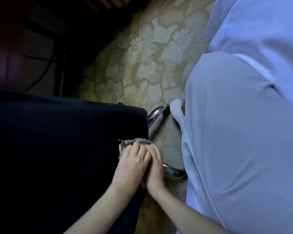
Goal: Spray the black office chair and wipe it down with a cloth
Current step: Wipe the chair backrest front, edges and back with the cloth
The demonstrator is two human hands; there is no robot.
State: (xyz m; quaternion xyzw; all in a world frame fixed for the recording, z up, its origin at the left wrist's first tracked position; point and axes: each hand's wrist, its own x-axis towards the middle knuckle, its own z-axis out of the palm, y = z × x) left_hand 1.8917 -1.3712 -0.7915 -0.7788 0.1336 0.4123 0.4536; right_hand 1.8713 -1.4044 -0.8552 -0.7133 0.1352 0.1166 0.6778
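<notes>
The black office chair (57, 141) fills the lower left of the head view, its fabric seat seen from above. A grey cloth (135, 141) lies against the chair's right edge. My left hand (132, 162) presses on the cloth with fingers fairly straight. My right hand (155, 171) lies beside it at the chair's side edge, touching the left hand and the cloth. Most of the cloth is hidden under both hands. No spray bottle is in view.
A chrome chair leg (156, 114) and another chrome part (172, 171) show beside the seat over patterned carpet (150, 56). My pale trouser leg (243, 132) and white shoe (177, 110) fill the right. Dark furniture (41, 39) with cables stands at the upper left.
</notes>
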